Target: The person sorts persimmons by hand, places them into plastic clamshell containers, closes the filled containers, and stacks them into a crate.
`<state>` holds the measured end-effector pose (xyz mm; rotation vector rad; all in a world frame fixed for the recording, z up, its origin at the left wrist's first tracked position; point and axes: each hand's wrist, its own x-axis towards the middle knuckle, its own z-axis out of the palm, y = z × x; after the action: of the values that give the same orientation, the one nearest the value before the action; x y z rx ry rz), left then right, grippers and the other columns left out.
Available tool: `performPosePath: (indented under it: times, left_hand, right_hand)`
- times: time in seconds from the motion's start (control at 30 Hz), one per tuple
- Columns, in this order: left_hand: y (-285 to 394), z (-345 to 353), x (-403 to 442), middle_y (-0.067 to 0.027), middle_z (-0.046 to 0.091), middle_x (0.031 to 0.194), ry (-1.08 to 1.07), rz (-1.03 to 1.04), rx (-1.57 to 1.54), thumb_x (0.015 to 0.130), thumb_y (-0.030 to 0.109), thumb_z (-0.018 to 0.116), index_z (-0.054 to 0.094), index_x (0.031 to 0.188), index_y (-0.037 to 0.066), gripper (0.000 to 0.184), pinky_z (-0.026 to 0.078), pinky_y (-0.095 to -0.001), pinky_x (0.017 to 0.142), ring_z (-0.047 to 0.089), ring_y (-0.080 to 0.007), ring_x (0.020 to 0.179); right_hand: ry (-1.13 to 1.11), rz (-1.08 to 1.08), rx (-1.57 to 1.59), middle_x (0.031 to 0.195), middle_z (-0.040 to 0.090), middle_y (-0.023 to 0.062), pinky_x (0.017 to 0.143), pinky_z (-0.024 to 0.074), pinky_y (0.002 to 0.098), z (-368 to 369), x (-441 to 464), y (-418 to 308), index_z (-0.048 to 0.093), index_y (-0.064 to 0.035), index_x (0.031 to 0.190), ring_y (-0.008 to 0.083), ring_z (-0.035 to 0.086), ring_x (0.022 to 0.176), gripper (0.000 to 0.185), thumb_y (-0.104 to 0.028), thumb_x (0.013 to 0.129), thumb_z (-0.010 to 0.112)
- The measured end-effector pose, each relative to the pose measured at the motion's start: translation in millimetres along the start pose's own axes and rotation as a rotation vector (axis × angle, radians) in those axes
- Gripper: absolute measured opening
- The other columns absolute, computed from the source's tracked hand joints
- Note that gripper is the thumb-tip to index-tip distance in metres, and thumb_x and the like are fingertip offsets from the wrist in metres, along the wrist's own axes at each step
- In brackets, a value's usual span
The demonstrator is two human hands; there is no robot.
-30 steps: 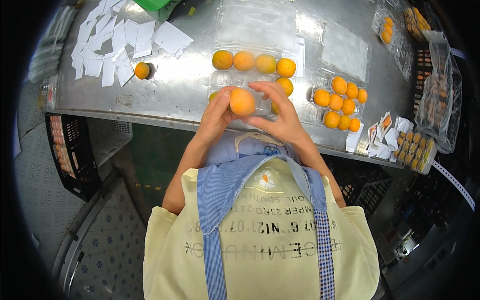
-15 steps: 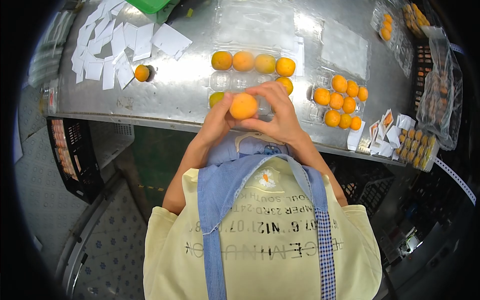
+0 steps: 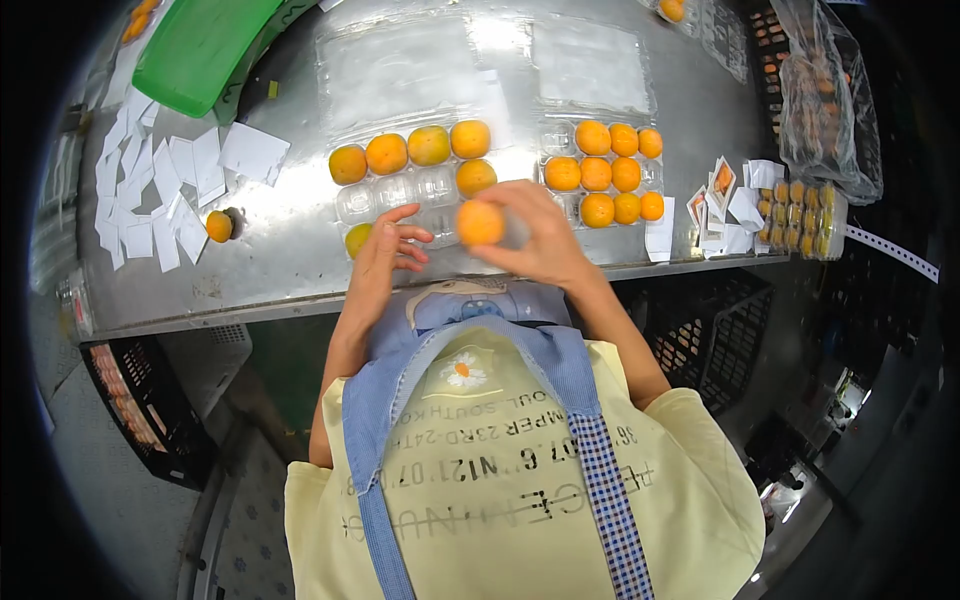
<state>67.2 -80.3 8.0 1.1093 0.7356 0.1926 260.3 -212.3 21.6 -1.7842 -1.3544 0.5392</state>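
Orange, round and slightly blurred, the held fruit (image 3: 480, 223) sits pinched between the thumb and fingers of the right hand (image 3: 535, 235), which I watch from afar through the head camera. The grip closes on the fruit's right side, over the front right part of a clear plastic tray with moulded cells (image 3: 395, 188); I cannot tell whether fruit and tray touch. The left hand (image 3: 383, 258) holds nothing, its fingers loosely spread and pointing right, just beside a greenish-yellow round fruit (image 3: 358, 238) in the tray's front left cell. I count four orange fruits along the far row and one more orange fruit (image 3: 476, 178) at the right end of the second. To the right, a second clear plastic tray (image 3: 557, 137) shows nine orange fruits, while a lone orange fruit (image 3: 219, 226) rests on the grey metal table (image 3: 290, 270), next to scattered white paper cards (image 3: 190, 160). Behind those cards I see a bright green plastic container (image 3: 200, 55).
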Motion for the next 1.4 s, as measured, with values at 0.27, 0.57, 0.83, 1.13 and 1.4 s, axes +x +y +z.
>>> performPosePath:
  times: [0.27,0.57,0.83,1.13,1.4]
  left_hand:
    - [-8.5,-7.4,8.5,-0.0057,0.06,0.092,0.036,0.019,0.043,0.097,0.027,0.044,0.056,0.114,0.003,0.031,0.046,-0.0236,0.07,0.055,-0.0101,0.077]
    - [-7.6,-26.5,2.8,-0.0043,0.062,0.089,0.226,0.047,0.025,0.094,0.02,0.051,0.059,0.11,0.003,0.024,0.045,-0.0224,0.069,0.054,-0.008,0.074]
    - [-16.7,-55.4,-3.4,-0.003,0.062,0.089,0.396,0.136,0.007,0.091,0.016,0.056,0.061,0.107,0.003,0.021,0.044,-0.0207,0.067,0.054,-0.0072,0.074]
    - [-32.0,-60.3,-4.4,-0.003,0.059,0.092,0.602,0.165,0.494,0.082,0.007,0.062,0.064,0.103,0.005,0.021,0.042,-0.0229,0.061,0.045,-0.0085,0.066]
    - [-63.4,-72.9,1.5,-0.0076,0.06,0.1,0.636,0.158,0.37,0.087,0.002,0.053,0.057,0.115,0.004,0.028,0.047,-0.0261,0.07,0.056,-0.015,0.077]
  right_hand:
    - [0.083,0.075,-0.439,0.104,0.057,0.0107,0.082,0.0436,0.0377,-60.8,-54.1,52.5,0.06,-0.0051,0.105,0.0295,0.054,0.096,0.044,-0.015,0.066,0.076]
    - [-0.008,0.019,-0.631,0.101,0.057,0.0057,0.087,0.0355,0.0382,-58.6,-57.4,56.1,0.062,-0.0105,0.106,0.0242,0.051,0.098,0.047,-0.021,0.063,0.077]
    - [0.037,0.064,-0.65,0.101,0.059,0.0059,0.088,0.0351,0.0382,-52.4,-44.5,42.8,0.062,-0.0105,0.109,0.0256,0.051,0.099,0.046,-0.025,0.067,0.076]
    - [0.064,-0.108,-0.477,0.098,0.06,0.0076,0.085,0.0373,0.0387,-1.5,12.4,31.9,0.062,-0.0091,0.106,0.027,0.052,0.095,0.038,-0.02,0.071,0.073]
    - [0.122,-0.039,-0.456,0.101,0.061,0.0088,0.086,0.0382,0.0395,10.8,59.9,32.5,0.061,-0.0088,0.106,0.028,0.053,0.098,0.032,-0.013,0.074,0.067]
